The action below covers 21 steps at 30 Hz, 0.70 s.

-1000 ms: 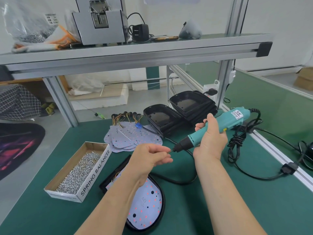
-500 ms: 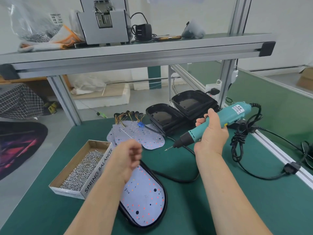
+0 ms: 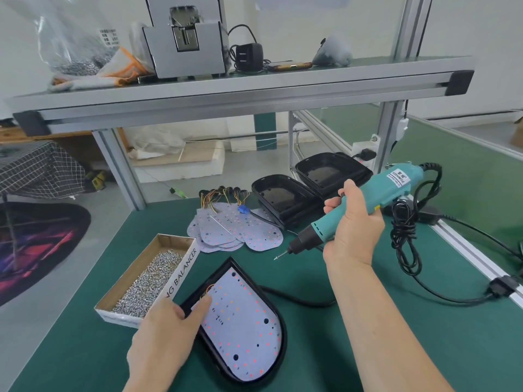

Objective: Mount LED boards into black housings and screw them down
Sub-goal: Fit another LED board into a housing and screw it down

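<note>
- the left hand (image 3: pixel 167 326) rests on the near left side of a black teardrop-shaped plastic housing (image 3: pixel 280 343). its thumb lies flat on the board inside and the other fingers are against the left rim. it presses and does not wrap around.
- a white teardrop led board with red and orange dots (image 3: pixel 240 315) sits inside this housing, on the green counter (image 3: pixel 368 349), near the front edge.
- the right hand (image 3: pixel 353 230) is clenched around a teal electric screwdriver (image 3: pixel 365 205) and holds it tilted, with the bit down and to the left.
- the bit tip hangs in the air above the counter, between the housing and a pile of loose white led boards with coloured wires (image 3: pixel 235 230), apart from both.
- an open cardboard box (image 3: pixel 186 267) filled with small silver screws (image 3: pixel 150 281) stands just beside the housing on the left, touching the left hand.
- two stacks of empty black housings (image 3: pixel 283 199) stand behind the pile, near the frame post.
- the screwdriver's black cable, partly bundled (image 3: pixel 404 236), lies on the right. another black cable (image 3: pixel 297 299) passes behind the housing and under the right forearm.
- a metal shelf (image 3: pixel 226 86) above carries a grey machine (image 3: pixel 184 43), a clear bag of screws (image 3: pixel 73 52) and a black adapter (image 3: pixel 249 56).
</note>
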### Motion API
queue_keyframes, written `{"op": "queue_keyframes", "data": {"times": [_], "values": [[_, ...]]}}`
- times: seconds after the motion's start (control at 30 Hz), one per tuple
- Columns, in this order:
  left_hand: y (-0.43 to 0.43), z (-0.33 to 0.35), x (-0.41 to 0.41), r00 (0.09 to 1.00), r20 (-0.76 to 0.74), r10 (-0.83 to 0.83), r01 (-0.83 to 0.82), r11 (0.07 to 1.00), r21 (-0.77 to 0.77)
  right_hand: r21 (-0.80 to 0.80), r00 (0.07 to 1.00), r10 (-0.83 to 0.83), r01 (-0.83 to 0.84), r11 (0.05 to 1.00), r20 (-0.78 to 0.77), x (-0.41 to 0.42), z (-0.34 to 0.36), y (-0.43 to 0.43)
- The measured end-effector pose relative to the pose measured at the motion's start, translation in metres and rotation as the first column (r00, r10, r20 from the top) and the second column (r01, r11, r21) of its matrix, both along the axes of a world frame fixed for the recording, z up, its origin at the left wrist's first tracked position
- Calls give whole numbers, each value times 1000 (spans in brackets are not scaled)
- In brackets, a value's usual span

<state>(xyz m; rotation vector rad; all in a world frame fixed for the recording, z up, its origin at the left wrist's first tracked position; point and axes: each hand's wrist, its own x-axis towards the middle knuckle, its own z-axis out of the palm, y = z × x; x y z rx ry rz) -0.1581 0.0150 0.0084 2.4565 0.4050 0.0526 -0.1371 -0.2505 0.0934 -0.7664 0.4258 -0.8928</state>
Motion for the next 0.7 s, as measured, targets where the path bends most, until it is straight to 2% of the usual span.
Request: {"op": "queue_keyframes", "data": {"times": [0.07, 0.13, 0.2, 0.3, 0.43, 0.6, 0.7], "values": [[3, -6, -3, 999, -15, 29, -29, 1000, 2, 0, 1000, -3, 3, 1000, -3, -1, -1, -1], [2, -11, -2, 996, -82, -19, 18, 1000, -17, 2, 1000, -9, 10, 1000, -4, -1, -2, -2], [-5, -12, 4, 992, -101, -77, 61, 986, -153, 3, 1000, -14, 14, 1000, -2, 0, -2, -2], [-26, -10, 17, 985, -106, -136, 79, 902, -425, -6, 1000, -7, 7, 1000, -2, 1, -2, 1], [-57, -5, 31, 960, -160, -231, 132, 874, -469, -45, 1000, -14, 14, 999, -11, 4, -4, 1], [-81, 7, 35, 894, -279, -350, 58, 708, -704, -140, 998, -47, 39, 989, -52, 4, -8, -6], [-84, 3, 35, 905, -260, -338, 45, 683, -729, -256, 995, -72, 51, 965, -71, 3, -12, -7]]}}
